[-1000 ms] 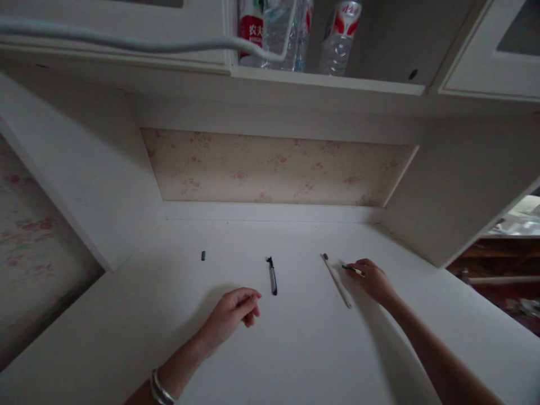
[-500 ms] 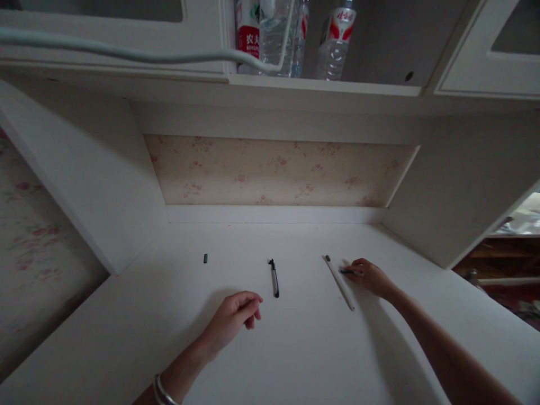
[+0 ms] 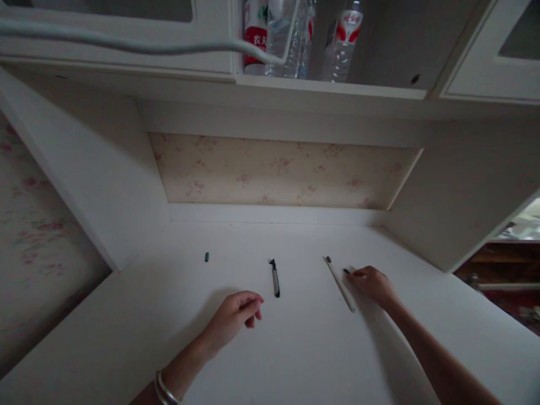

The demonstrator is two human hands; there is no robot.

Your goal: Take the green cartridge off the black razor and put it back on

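My right hand rests on the white desk, fingers pinched on a thin pen-like piece with a dark tip. Just left of that hand lies a long white stick with a dark end. A black pen lies in the middle of the desk, beyond my left hand. My left hand sits loosely curled on the desk with nothing in it, a bracelet at the wrist. A small dark cap lies farther left.
White side panels close in the desk on the left and right, with a floral back wall. Overhead is a shelf with plastic bottles and a grey cable.
My right hand has lowered the thin piece down to the desk surface beside the white stick. My left hand has stayed where it was.
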